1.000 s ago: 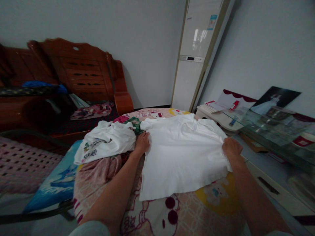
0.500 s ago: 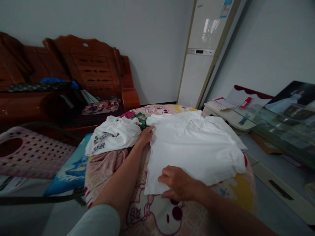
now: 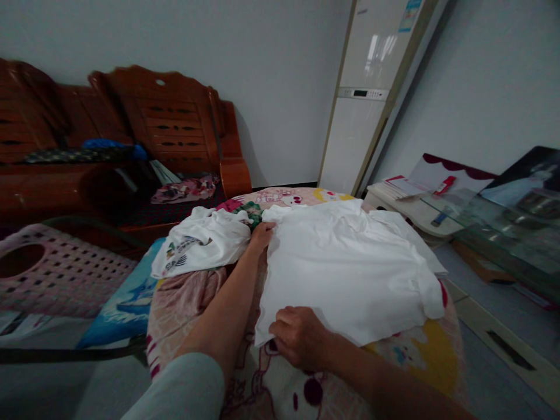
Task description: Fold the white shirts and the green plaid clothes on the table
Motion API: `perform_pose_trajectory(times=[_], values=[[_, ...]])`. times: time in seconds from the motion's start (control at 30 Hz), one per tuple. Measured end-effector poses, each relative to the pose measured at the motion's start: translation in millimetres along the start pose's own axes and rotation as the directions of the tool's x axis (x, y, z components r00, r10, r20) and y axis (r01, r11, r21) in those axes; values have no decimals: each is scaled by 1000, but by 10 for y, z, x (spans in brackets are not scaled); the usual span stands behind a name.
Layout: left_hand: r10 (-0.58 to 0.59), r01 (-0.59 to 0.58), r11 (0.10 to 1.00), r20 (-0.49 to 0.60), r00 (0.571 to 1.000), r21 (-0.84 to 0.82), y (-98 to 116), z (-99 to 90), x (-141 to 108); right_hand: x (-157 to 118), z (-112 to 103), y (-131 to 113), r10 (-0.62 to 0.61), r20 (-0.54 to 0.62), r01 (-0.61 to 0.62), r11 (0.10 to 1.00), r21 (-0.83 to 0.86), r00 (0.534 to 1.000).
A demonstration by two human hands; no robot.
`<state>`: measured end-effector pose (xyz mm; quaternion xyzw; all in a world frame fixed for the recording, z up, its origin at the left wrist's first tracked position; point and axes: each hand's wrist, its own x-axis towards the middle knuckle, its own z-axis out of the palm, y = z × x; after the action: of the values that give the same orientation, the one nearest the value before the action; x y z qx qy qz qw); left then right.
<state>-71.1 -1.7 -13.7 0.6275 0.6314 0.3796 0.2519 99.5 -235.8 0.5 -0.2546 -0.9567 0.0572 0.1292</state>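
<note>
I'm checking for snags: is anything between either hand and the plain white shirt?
Nothing visible: the left hand touches the plain shirt at its far left edge, the right hand at its near left corner.

No word or number can be read with certainty. Dark lettering on the printed white T-shirt [image 3: 214, 233], by the round table's left edge, is lost in folds. Dark-red letters on the tablecloth [image 3: 277, 382], toward the table's near edge, are blurred. On the floor-standing air conditioner [image 3: 356, 134], a blue-and-white label [image 3: 410, 16] near the top right edge, a small mark [image 3: 362, 10] near the top left edge and the control panel's [image 3: 363, 93] symbols are too small.
</note>
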Motion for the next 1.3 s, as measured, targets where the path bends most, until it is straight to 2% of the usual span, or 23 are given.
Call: perform_pose_trajectory(times=[0.07,0.17,0.4,0.47,0.53,0.6,0.67,0.73,0.8,0.83,0.87,0.93,1.0,1.03,1.1,1.2,1.3], values=[[35,-32,997,-36,999,71,-10,11,9,2,-11,26,55,-82,-44,990,132,995],[107,-92,979,-74,991,183,-25,56,18,-8,22,40,85,-149,-34,947,319,985],[130,-83,918,-97,987,387,-8,135,-62,-26,150,-8,19,-12,-12,899,438,1000],[188,-109,885,-132,973,453,83,111,-118,-22,149,-16,15,6,-16,887,461,1000],[295,-195,856,-143,945,479,230,116,-187,-17,145,-19,14,13,-19,880,475,1000],[410,-345,823,-52,910,451,394,188,-270,-15,144,-24,4,18,-13,873,487,1000],[475,-494,782,149,867,380,516,319,-362,-16,139,-28,-18,14,8,859,511,1000],[468,-576,725,343,814,377,560,462,-447,-22,112,-13,-23,-10,25,850,526,1000],[416,-595,687,446,793,418,532,562,-504,-44,47,55,54,-64,-17,877,480,996],[397,-596,673,466,791,438,505,589,-519,-65,0,116,132,-99,-77,901,426,986],[388,-594,664,470,793,454,475,602,-525,-96,-54,198,226,-138,-165,920,356,964],[390,-595,652,465,795,470,430,599,-519,-186,-170,411,438,-192,-406,895,185,878],[385,-589,651,460,800,478,412,585,-504,-309,-278,650,642,-194,-650,759,27,742],[377,-584,654,462,803,481,412,581,-497,-376,-327,762,715,-168,-727,687,-16,679],[362,-576,660,467,807,482,419,581,-487,-512,-423,939,802,-115,-807,590,-4,587],[351,-572,664,475,807,481,424,592,-478,-705,-572,1054,840,-108,-825,543,160,532],[344,-568,666,477,809,482,424,593,-473,-903,-702,1010,822,-125,-785,568,248,556]])
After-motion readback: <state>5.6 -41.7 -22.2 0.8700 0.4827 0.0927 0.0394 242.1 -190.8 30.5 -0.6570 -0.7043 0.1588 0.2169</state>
